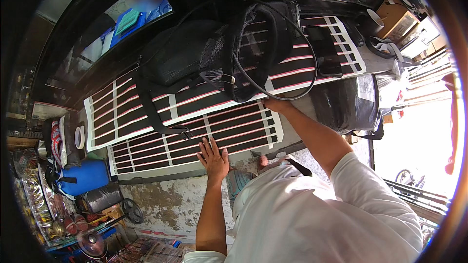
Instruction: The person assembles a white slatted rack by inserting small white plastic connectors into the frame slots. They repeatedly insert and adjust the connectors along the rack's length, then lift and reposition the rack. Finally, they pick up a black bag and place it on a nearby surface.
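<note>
Two long sheets with black panels, white bands and thin red lines lie overlapped on a grey ledge. My left hand (213,160) rests flat, fingers spread, on the near edge of the lower sheet (187,148). My right hand (277,105) is at the lower sheet's far right, by the edge of the upper sheet (161,108). Its fingers are mostly hidden, so its grip does not show. On the upper sheet lies a black mesh bag (180,53) with straps and a buckle. A thin black cable (316,63) loops over it.
A black-wrapped package (341,102) sits on the ledge at right. A white tape roll (79,138) and a blue container (84,178) are at left. Below them stands a small fan (91,243). A brown cardboard box (397,17) is at the far right.
</note>
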`<action>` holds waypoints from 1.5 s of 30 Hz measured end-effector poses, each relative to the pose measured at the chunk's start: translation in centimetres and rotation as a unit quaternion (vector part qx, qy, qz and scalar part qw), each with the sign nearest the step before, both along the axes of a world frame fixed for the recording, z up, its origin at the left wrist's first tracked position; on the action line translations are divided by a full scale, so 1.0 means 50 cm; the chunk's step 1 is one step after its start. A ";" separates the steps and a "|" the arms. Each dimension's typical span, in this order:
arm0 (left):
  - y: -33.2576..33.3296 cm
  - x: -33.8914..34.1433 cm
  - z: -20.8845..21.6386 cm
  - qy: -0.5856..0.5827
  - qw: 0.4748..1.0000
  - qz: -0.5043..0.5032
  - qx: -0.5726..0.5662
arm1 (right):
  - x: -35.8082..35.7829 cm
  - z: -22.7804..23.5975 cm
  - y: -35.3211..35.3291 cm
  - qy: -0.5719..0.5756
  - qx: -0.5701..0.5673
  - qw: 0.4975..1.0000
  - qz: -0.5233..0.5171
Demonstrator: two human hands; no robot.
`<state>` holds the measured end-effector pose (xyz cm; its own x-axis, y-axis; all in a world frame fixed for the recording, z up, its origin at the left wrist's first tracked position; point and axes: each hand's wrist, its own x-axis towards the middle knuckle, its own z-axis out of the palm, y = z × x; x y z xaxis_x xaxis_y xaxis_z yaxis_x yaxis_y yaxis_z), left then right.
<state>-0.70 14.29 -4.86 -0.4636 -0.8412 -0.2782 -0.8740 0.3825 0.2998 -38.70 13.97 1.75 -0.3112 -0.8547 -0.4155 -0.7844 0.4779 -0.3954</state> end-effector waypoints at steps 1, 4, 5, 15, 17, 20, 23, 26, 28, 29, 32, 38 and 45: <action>0.000 0.000 0.000 0.000 1.000 0.001 0.000 | -0.001 0.011 -0.006 0.001 0.020 1.000 0.009; 0.001 0.000 -0.003 0.002 1.000 0.002 -0.001 | 0.000 0.033 -0.018 -0.012 0.057 0.998 0.018; 0.002 0.001 -0.003 -0.001 1.000 0.002 -0.001 | 0.001 0.038 -0.021 -0.020 0.065 0.998 0.012; 0.004 0.007 -0.017 0.013 1.000 -0.004 -0.027 | 0.003 0.020 -0.031 0.036 0.045 0.996 0.062; 0.005 0.009 -0.022 0.016 0.999 -0.009 -0.036 | 0.005 0.017 -0.039 0.052 0.060 0.994 0.069; 0.004 0.009 -0.030 -0.003 0.999 -0.011 -0.046 | 0.002 0.012 -0.034 0.024 0.012 0.998 0.048; 0.004 0.012 -0.034 0.021 0.998 -0.015 -0.056 | -0.009 -0.007 0.001 -0.056 -0.020 0.996 -0.066; 0.005 0.011 -0.030 0.032 0.997 -0.011 -0.063 | 0.002 -0.051 0.077 -0.231 -0.225 0.928 -0.188; 0.009 0.002 -0.020 0.036 0.995 -0.001 -0.089 | 0.015 -0.080 0.150 -0.345 -0.129 0.891 -0.264; 0.014 -0.009 -0.014 0.036 0.993 0.006 -0.111 | 0.035 -0.095 0.187 -0.336 -0.070 0.893 -0.291; 0.036 -0.067 0.013 0.141 0.979 -0.041 -0.145 | 0.093 -0.126 0.281 -0.405 -0.093 0.846 -0.335; 0.082 -0.224 0.051 0.254 0.938 -0.230 -0.045 | 0.139 -0.141 0.300 -0.368 -0.173 0.858 -0.312; 0.079 -0.268 0.069 0.239 0.934 -0.266 -0.022 | 0.124 -0.118 0.297 -0.325 -0.140 0.891 -0.284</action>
